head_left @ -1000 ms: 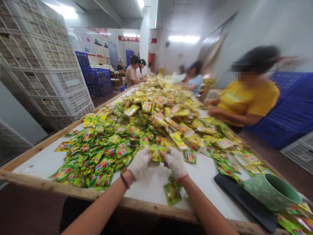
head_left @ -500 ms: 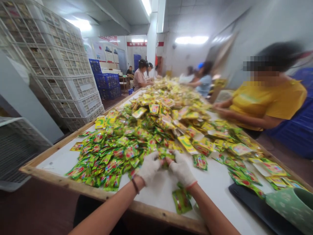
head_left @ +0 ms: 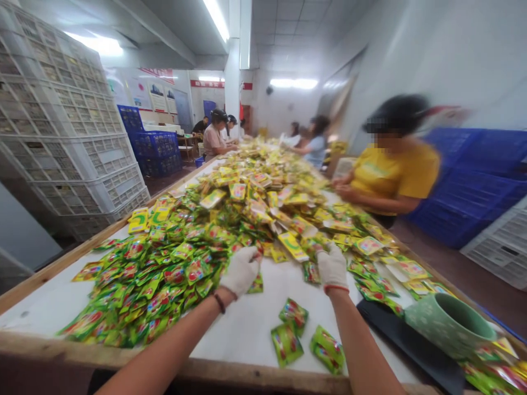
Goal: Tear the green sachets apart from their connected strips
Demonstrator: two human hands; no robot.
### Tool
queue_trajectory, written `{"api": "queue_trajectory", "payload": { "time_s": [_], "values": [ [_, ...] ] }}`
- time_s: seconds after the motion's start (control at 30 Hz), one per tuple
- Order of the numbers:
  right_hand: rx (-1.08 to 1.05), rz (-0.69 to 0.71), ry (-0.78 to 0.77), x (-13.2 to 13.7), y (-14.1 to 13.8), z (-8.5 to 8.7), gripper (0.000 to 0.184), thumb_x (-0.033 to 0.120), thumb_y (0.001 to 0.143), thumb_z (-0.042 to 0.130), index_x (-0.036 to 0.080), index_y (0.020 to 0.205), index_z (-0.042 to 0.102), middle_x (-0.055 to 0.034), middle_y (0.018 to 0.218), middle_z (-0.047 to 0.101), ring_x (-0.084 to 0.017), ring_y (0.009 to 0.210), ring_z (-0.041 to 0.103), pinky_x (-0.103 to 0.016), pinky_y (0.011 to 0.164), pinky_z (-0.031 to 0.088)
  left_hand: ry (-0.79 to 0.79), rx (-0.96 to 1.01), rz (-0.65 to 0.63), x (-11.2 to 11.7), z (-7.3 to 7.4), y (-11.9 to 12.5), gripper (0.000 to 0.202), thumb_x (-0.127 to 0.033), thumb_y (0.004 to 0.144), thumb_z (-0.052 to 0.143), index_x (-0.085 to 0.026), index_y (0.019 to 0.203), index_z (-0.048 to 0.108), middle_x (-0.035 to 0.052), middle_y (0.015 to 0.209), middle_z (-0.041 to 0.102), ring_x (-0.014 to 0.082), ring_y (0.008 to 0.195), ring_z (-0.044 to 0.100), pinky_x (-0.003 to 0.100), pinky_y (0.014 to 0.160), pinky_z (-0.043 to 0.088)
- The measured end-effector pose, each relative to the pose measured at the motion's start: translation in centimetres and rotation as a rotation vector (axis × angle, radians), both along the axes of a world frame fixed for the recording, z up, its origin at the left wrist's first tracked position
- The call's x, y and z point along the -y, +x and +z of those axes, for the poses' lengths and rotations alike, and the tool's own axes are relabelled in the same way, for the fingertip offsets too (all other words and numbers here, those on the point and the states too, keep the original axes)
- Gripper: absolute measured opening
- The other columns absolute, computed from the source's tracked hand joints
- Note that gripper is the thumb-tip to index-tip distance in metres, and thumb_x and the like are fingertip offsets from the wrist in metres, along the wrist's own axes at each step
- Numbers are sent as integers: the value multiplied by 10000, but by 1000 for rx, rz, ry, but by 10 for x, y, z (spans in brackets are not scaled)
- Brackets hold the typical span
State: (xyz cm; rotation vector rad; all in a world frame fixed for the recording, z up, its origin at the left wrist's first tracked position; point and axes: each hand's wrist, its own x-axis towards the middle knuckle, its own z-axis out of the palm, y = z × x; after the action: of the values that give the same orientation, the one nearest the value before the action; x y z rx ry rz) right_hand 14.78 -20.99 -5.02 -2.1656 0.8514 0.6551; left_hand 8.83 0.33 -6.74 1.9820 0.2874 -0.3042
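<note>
A long heap of green and yellow sachets (head_left: 230, 219) covers a white table with a wooden rim (head_left: 230, 374). My left hand (head_left: 241, 270), in a white glove, rests with curled fingers at the near edge of the heap, touching sachets. My right hand (head_left: 332, 267), also gloved, reaches into the sachets further right; whether it grips one is hidden. Three loose green sachets (head_left: 293, 334) lie on bare table between my forearms.
A green cup (head_left: 448, 323) lies on a black tray (head_left: 411, 345) at the right. A person in a yellow shirt (head_left: 395, 170) works at the right side; others sit further back. White crates (head_left: 74, 142) are stacked on the left, blue crates (head_left: 473, 186) on the right.
My hands were together at the heap's edge and have moved apart, the right one going right. More loose sachets now lie near the front rim.
</note>
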Motion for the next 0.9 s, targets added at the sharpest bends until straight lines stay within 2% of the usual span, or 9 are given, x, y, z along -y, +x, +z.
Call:
{"api": "queue_trajectory", "payload": {
  "time_s": [0.13, 0.27, 0.4, 0.53, 0.6, 0.67, 0.73, 0.83, 0.9],
  "values": [
    [-154, 29, 121, 6, 5, -15, 731, 583, 712, 367, 285, 1376, 296, 2, 1140, 519, 156, 564, 384, -38, 553, 400, -50, -65, -65, 30, -10, 3, 189, 90, 783, 588, -88, 720, 567, 0, 719, 513, 150, 720, 479, 228, 646, 344],
    [-150, 154, 166, -10, 6, -27, 744, 599, 608, 500, 220, 1248, 478, 5, 1128, 522, 196, 563, 309, 64, 509, 295, -78, -113, -94, 46, -21, -9, 122, 60, 831, 564, -61, 830, 566, 26, 755, 534, 161, 704, 507, 231, 626, 407],
    [-108, 273, 250, -16, 3, -8, 640, 517, 660, 445, 195, 1212, 488, 15, 1125, 518, 206, 626, 347, 117, 552, 277, 83, 69, -131, 30, -8, -15, 365, 110, 757, 558, -37, 1092, 547, 128, 1119, 495, 234, 1080, 447, 335, 970, 367],
    [-323, 515, 515, -16, -7, 30, 843, 716, 537, 496, 126, 1139, 479, -5, 896, 549, 151, 518, 322, -7, 488, 286, 556, 541, -597, 7, 20, -9, 883, -48, 657, 766, -158, 1401, 302, 141, 1440, 80, 356, 1315, 3, 585, 1068, -70],
    [-343, 630, 638, -15, -12, 39, 847, 736, 511, 526, 59, 1020, 501, -23, 925, 539, 155, 647, 423, 37, 589, 370, 598, 529, -760, 0, 28, -5, 880, -204, 611, 870, -161, 1336, 373, 146, 1378, 259, 379, 1275, 148, 626, 1042, -76],
    [-355, 678, 697, -14, -15, 39, 930, 806, 481, 495, 44, 1015, 474, -40, 962, 532, 157, 656, 421, 36, 585, 363, 503, 352, -769, -4, 29, -5, 746, -249, 564, 905, -162, 1181, 495, 100, 1144, 476, 326, 1077, 394, 566, 1058, 182],
    [-352, 624, 708, -14, -15, 36, 1037, 869, 444, 452, 70, 1103, 407, -68, 1051, 517, 153, 613, 393, -2, 541, 343, 331, 106, -589, -6, 25, -8, 635, -238, 522, 889, -177, 1060, 556, 60, 1003, 516, 267, 888, 468, 390, 861, 421],
    [-231, 458, 724, -15, -15, 36, 997, 822, 452, 506, 63, 1082, 360, -121, 1289, 379, 139, 745, 461, -12, 629, 426, -209, -288, -189, -10, 16, -16, 523, -390, 493, 756, -127, 892, 543, 58, 826, 522, 211, 694, 484, 246, 553, 383],
    [-209, 425, 767, -18, -18, 37, 942, 748, 466, 573, 45, 1057, 362, -129, 1336, 329, 126, 865, 490, 1, 736, 470, -599, -550, -154, -12, 10, -23, 561, -495, 453, 687, -90, 796, 504, 84, 697, 489, 182, 561, 448, 218, 448, 331]
  ]
}}
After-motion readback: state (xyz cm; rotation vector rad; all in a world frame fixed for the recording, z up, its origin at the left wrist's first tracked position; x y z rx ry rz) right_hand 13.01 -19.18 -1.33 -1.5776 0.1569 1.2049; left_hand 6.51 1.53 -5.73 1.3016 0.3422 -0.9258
